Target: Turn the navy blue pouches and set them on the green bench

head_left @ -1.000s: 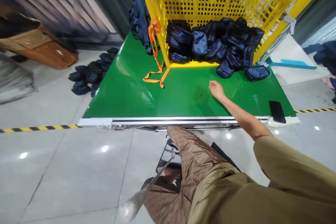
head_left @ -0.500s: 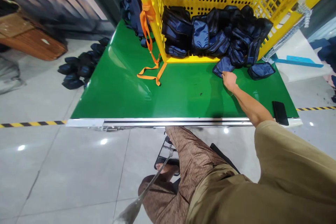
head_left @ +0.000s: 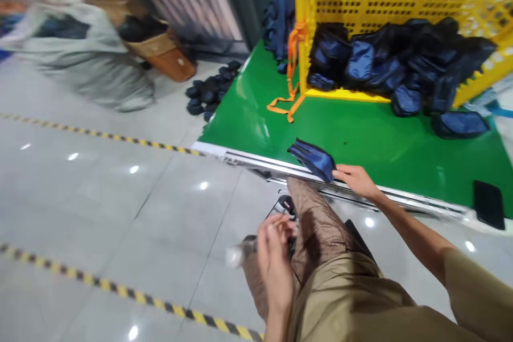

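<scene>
Currently pinching a dark-blue pouch (head_left: 315, 159) by its four-o'clock end with the right hand (head_left: 356, 179), just over the table's metal edge (head_left: 260, 161). At seven o'clock from the pouch, left hand (head_left: 276, 256) with fingers bent, too blurred to tell whether holding anything. Gripped at one end only, so could droop, slip and drop to the floor (head_left: 100, 197) if pinched too lightly. Beyond, on green tabletop (head_left: 385, 141): yellow basket (head_left: 344, 95) of similar pouches (head_left: 360, 61) at one o'clock, orange strap (head_left: 294, 53) trailing at eleven, phone (head_left: 489, 206) past three. Farther out, at ten: dark bundles (head_left: 208, 96), brown box (head_left: 172, 61), grey sack (head_left: 96, 75); at nine, striped tape (head_left: 140, 141).
</scene>
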The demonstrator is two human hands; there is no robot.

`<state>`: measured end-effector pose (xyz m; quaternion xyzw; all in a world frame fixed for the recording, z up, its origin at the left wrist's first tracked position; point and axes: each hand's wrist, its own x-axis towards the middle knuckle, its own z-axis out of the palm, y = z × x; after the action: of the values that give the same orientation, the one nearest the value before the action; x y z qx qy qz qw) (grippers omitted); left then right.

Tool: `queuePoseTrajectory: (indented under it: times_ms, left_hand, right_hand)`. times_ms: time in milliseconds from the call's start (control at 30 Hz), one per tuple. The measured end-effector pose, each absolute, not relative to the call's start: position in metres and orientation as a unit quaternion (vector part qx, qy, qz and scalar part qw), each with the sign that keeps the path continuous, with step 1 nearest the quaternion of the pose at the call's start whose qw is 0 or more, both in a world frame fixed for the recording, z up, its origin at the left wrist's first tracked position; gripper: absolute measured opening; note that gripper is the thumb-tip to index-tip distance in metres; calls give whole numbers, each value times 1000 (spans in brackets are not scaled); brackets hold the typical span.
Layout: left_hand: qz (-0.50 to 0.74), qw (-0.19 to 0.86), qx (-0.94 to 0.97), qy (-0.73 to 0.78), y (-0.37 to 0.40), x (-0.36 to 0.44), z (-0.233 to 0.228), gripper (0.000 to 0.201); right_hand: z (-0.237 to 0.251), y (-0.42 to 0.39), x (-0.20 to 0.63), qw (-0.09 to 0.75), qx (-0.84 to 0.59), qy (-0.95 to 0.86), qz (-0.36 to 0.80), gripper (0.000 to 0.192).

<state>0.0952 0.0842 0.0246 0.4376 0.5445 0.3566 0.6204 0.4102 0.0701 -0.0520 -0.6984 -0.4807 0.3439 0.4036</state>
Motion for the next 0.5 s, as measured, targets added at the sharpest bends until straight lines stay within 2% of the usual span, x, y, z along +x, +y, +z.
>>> queuePoseTrajectory:
  times_ms: [133,233,300,367,500]
  left_hand:
    - [399,746,231,480,84,99,20,81]
    - [405,761,184,473,88,87,23,88]
    - [416,733,208,497,87,73,27,83]
    - [424,668,300,532,82,63,29,69]
    - [354,481,544,589,66,62,16,48]
  right_hand:
    - [-24,56,368,404,-579,-579,407,36]
    - [-15,51,354,371,-479,-655,451,31]
    - [-14,53,349,346,-439,-689,462,30]
    - [-16,57,343,318,-435,-704,463,33]
    - [-14,62,314,320,-537,-617,478,46]
